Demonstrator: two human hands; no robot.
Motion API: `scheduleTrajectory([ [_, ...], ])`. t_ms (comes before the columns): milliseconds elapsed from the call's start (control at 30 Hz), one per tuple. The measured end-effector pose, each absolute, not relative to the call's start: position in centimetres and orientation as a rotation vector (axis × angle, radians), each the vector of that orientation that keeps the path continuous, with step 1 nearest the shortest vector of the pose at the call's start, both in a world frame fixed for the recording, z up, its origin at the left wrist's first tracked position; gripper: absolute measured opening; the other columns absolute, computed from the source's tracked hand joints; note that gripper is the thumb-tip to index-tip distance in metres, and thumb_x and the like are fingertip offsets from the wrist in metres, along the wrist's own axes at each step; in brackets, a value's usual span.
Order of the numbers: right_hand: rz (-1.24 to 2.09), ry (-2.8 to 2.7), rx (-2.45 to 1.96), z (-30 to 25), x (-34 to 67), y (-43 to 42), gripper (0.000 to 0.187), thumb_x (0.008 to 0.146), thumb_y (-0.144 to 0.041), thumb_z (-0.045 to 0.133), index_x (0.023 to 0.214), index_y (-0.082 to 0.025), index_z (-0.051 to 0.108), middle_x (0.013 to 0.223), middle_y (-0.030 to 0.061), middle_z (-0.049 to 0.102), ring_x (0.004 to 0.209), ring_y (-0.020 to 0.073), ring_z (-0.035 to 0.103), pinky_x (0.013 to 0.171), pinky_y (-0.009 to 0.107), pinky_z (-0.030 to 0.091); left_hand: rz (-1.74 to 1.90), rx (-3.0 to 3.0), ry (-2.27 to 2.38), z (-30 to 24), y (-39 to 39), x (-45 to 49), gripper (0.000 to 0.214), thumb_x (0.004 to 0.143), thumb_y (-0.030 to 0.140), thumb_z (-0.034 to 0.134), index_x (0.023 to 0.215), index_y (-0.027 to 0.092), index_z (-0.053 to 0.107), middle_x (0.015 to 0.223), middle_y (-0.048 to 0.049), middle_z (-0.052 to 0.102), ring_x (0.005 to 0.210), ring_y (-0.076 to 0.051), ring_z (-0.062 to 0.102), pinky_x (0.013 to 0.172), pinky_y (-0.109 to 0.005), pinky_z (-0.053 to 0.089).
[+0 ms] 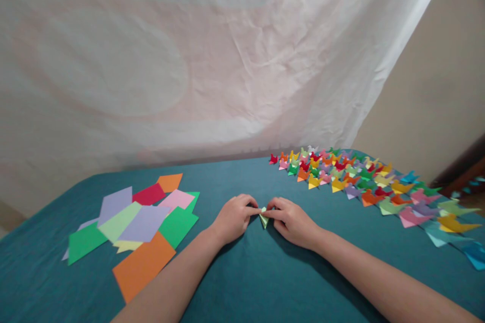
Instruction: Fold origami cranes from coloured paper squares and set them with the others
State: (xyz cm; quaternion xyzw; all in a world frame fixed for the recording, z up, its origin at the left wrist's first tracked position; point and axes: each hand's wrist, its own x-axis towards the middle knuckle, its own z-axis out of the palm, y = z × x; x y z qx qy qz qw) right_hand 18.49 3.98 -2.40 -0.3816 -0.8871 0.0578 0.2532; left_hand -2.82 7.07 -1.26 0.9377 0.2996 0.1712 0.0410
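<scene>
Between my two hands is a small folded piece of pale green paper (264, 219), narrow and pointed toward me at its lower end. My left hand (235, 218) pinches its upper left side with thumb and index finger. From the other side, my right hand (291, 219) grips its upper right edge the same way, the other fingers curled in. Fingertips cover the top of the paper, so its exact fold there is hidden. Both hands rest low over the teal cloth.
Loose coloured paper squares (146, 222) lie overlapping on the left of the teal-covered table (227, 287). Rows of small folded paper birds (352, 191) stand on the right, running from the back toward the right edge. A pale hanging sheet (212, 60) closes off the back.
</scene>
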Motion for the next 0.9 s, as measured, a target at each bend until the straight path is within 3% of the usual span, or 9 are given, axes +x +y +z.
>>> scheduleTrajectory([
  [567, -0.026, -2.677, -1.167, -0.7, 18.0, 3.2, 0.044, 0.079, -0.002, 0.045, 0.116, -0.02, 0.057, 0.104, 0.0075, 0.053, 0.091, 0.019, 0.046, 0.079, 0.03, 0.038, 0.639, 2.703, 0.917, -2.0, 7.4, -2.9, 0.039, 0.077, 0.001, 0.044, 0.103, 0.023, 0.065, 0.1, -0.0042, 0.058, 0.095, -0.018, 0.051, 0.087, -0.031, 0.041],
  [900, -0.271, -2.784, -1.159, -0.7, 17.7, 3.0, 0.029, 0.089, -0.013, 0.045, 0.116, -0.016, 0.054, 0.1, 0.0088, 0.053, 0.085, 0.0206, 0.046, 0.071, 0.032, 0.037, 0.646, 2.696, 0.914, -2.4, 7.7, -2.8, 0.039, 0.081, 0.003, 0.043, 0.105, 0.024, 0.065, 0.1, -0.0046, 0.057, 0.095, -0.018, 0.051, 0.086, -0.032, 0.041],
])
